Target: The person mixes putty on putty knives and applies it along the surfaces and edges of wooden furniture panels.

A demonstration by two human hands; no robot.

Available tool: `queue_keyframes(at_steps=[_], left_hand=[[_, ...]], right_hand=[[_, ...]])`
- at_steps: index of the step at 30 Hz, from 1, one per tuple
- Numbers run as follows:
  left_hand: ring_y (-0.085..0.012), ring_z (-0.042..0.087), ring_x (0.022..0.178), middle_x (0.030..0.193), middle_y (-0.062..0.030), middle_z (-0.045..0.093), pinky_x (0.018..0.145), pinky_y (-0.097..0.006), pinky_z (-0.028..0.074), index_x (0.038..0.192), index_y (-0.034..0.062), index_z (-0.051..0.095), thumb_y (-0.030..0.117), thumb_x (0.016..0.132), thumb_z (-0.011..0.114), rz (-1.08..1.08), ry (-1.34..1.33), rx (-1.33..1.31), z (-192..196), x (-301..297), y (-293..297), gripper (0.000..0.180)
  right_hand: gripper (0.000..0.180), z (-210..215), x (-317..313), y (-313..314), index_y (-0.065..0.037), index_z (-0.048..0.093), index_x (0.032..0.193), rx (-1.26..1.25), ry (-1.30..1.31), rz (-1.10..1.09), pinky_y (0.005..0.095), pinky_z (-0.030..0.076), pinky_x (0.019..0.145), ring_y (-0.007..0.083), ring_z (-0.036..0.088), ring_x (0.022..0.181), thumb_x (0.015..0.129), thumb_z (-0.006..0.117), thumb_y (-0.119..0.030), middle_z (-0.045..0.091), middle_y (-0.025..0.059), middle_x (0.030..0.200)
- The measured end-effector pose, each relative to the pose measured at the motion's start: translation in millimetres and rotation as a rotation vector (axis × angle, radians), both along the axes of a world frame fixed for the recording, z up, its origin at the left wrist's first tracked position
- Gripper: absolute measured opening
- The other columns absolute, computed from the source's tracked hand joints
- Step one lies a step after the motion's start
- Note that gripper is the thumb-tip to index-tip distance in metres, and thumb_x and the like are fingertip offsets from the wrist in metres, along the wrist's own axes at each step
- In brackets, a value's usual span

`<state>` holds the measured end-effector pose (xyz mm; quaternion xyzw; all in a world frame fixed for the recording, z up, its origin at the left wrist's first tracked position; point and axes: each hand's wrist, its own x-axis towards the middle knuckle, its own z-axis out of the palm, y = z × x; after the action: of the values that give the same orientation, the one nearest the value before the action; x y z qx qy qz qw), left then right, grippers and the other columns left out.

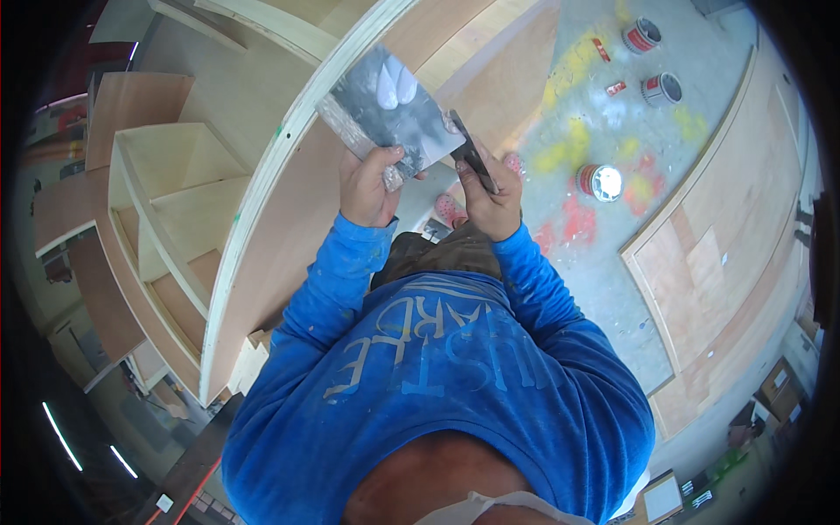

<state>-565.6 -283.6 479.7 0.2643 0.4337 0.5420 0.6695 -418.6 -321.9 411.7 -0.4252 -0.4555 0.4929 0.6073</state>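
Observation:
My left hand (371, 187) grips the near edge of a grey rectangular putty board (372, 109), its thumb on top and its rim crusted with dried filler. Two smooth dabs of white putty (396, 85) lie on the board's far part, and a paler smear runs across its right side. In my right hand (494, 201) is a putty knife (473, 150) with a dark, flat blade, turned almost edge-on. The blade's upper end is at the board's right corner; I cannot tell whether they touch. Fingers beneath the board are partly hidden.
A large plywood panel with a pale edge (289, 131) curves close by on the left, with open wooden shelving (188, 206) beyond. Cans (643, 35) (662, 89) (600, 182) stand on the paint-stained floor (577, 140) at right, near another plywood panel (700, 262).

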Motion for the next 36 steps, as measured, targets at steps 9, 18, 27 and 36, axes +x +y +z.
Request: queue_keyframes(at_steps=[9,18,27,36], left_hand=[[-0.0201,0.06,0.082,0.094,-0.0127,0.059,0.065,-0.03,0.049,0.108,-0.0045,0.049,-0.006,0.072,0.05,-0.088,0.347,0.362,39,-9,6,0.036],[-0.022,0.06,0.08,0.095,-0.0124,0.058,0.056,-0.031,0.051,0.111,-0.0039,0.047,-0.003,0.068,0.052,0.22,0.361,0.394,35,-45,0,0.044],[-0.0243,0.059,0.073,0.095,-0.0132,0.056,0.049,-0.033,0.049,0.114,-0.0013,0.042,-0.001,0.07,0.052,0.27,0.359,0.169,26,-115,-32,0.046],[-0.0235,0.058,0.074,0.095,-0.0137,0.055,0.049,-0.032,0.048,0.114,-0.0009,0.041,0.001,0.071,0.052,0.263,0.373,0.133,23,-117,-49,0.045]], right_hand=[[0.051,39,40,13,-0.006,0.061,0.104,0.285,-0.464,-0.257,0.0349,0.045,0.085,0.0301,0.056,0.099,0.058,0.05,0.014,0.06,0.0088,0.109],[0.038,7,44,26,-0.005,0.063,0.103,0.215,-0.602,0.139,0.0326,0.046,0.081,0.0242,0.058,0.093,0.068,0.054,0.007,0.064,0.0082,0.099],[0.039,-141,22,125,0.003,0.059,0.109,-0.234,0.126,-0.296,0.0252,0.045,0.079,0.0169,0.061,0.086,0.071,0.053,0.003,0.065,0.0109,0.097],[0.043,-140,-34,72,-0.016,0.058,0.116,0.082,-0.398,-0.302,0.0323,0.046,0.082,0.0273,0.06,0.092,0.077,0.048,0.0,0.062,0.0199,0.095]])
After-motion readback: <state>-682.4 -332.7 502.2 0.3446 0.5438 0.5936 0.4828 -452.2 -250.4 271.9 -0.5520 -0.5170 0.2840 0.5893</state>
